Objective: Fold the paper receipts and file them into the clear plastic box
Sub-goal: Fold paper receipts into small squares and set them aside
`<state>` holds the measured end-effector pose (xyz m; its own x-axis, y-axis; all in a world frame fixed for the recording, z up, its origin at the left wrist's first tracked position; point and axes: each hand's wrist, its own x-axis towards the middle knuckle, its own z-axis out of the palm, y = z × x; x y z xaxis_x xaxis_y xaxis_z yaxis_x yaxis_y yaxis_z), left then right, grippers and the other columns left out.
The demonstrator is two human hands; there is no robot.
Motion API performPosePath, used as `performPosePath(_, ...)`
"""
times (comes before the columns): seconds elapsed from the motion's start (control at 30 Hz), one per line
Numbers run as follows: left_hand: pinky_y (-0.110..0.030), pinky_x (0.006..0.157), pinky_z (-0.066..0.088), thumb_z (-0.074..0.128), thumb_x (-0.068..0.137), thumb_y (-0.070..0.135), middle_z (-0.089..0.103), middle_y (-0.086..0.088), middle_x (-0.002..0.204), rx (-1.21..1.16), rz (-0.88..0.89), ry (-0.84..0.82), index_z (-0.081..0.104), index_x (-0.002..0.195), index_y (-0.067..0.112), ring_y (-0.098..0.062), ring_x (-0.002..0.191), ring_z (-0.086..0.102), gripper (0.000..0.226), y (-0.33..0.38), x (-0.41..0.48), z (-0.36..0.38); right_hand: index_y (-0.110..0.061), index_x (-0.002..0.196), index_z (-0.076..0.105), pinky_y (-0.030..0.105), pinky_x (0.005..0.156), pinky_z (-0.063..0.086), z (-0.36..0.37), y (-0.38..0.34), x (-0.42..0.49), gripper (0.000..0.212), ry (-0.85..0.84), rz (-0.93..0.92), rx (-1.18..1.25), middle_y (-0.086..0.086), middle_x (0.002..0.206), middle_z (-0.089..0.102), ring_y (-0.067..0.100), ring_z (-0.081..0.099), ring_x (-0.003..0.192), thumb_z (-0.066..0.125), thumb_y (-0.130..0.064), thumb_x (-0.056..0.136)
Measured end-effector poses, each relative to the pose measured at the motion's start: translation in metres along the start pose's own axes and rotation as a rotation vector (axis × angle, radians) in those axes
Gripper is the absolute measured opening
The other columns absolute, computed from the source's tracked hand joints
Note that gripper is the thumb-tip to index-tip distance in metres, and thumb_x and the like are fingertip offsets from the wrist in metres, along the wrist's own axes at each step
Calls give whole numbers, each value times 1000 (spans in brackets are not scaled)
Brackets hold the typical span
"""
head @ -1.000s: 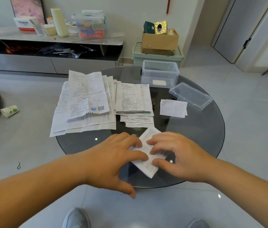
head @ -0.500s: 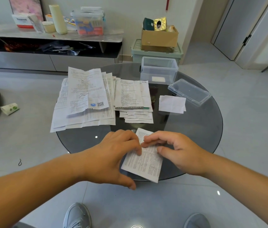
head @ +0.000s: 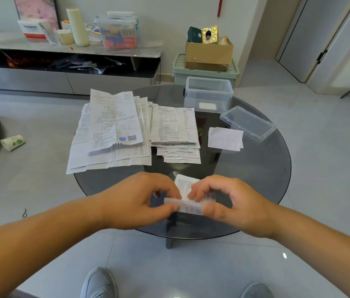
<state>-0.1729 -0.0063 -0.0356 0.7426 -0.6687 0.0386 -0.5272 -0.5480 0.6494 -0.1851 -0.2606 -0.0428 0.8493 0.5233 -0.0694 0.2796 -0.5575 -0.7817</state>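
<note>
Both my hands hold one printed receipt (head: 185, 186) over the near edge of the round glass table (head: 262, 181). My left hand (head: 139, 201) pinches its near edge on the left, and my right hand (head: 232, 203) pinches it on the right. The near edge is lifted and curls over toward the far half. The clear plastic box (head: 208, 93) stands open at the table's far side with a small white slip on its bottom. Its clear lid (head: 247, 123) lies to the right of it. A folded white paper (head: 225, 139) lies near the lid.
Two piles of unfolded receipts lie on the table: a wide one (head: 109, 130) at the left and a narrower one (head: 175, 134) in the middle. A low media cabinet (head: 68, 67), a cardboard box (head: 209, 53) on a green bin and my two shoes on the floor are around the table.
The receipt lay flat under my fingers before. Now its near edge is lifted and folding over, pinched by both hands.
</note>
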Motion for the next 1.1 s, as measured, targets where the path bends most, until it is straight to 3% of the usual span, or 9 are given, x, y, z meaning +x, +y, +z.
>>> performPosePath(0.13,-13,58,45,50,100,43,56,30,80,35,-103,28,56,96,31,6,81,59,14,1,5,5,-45,106,56,28,83,56,-5,-1,-1,59,-22,66,-164,-20,103,55,6,57,104,56,-87,65)
performPosePath(0.23,-14,55,39,41,101,46,53,19,71,150,-124,81,46,94,34,2,70,56,15,4,14,10,-43,103,53,20,77,58,-3,-3,1,42,40,124,-176,-23,103,60,5,61,100,63,-73,75)
performPosePath(0.33,-16,55,41,39,101,52,55,18,80,236,-186,107,42,98,35,-5,68,57,17,5,26,15,-39,101,50,14,72,57,-1,0,7,32,126,201,-172,-24,107,62,7,65,93,67,-60,82)
performPosePath(0.4,-18,62,51,44,98,57,59,18,101,281,-227,103,40,107,36,-7,78,60,23,2,30,19,-39,103,50,16,70,57,2,2,12,34,156,249,-220,-21,112,63,7,65,93,70,-57,83)
performPosePath(0.5,-24,74,56,52,91,64,54,13,122,368,-232,84,34,122,38,-9,96,59,45,-2,34,27,-42,109,46,21,84,51,7,5,17,46,152,249,-415,-21,112,56,7,54,104,69,-67,78)
performPosePath(0.7,-33,105,37,45,89,72,33,8,126,505,-195,84,23,141,45,-13,115,35,62,-10,34,26,-46,129,40,28,89,24,5,7,21,69,121,226,-529,-17,112,36,7,31,109,61,-80,73)
performPosePath(0.83,-34,106,30,33,90,76,27,10,125,558,-181,5,25,138,50,-12,112,27,55,-16,30,23,-48,131,39,29,90,25,1,5,20,70,59,227,-535,-17,113,34,8,28,112,63,-79,72)
performPosePath(1.0,-32,109,29,31,85,82,26,13,128,527,-189,-71,23,143,53,-10,117,25,66,-22,25,10,-50,134,35,31,98,31,-8,1,20,72,-12,289,-502,-16,121,35,10,28,119,73,-66,74)
performPosePath(1.1,-29,110,24,45,89,73,25,16,128,459,-230,-112,26,145,54,-7,118,21,62,-23,23,4,-52,135,33,37,106,36,-17,1,21,77,-66,327,-476,-14,124,37,14,31,124,78,-59,74)
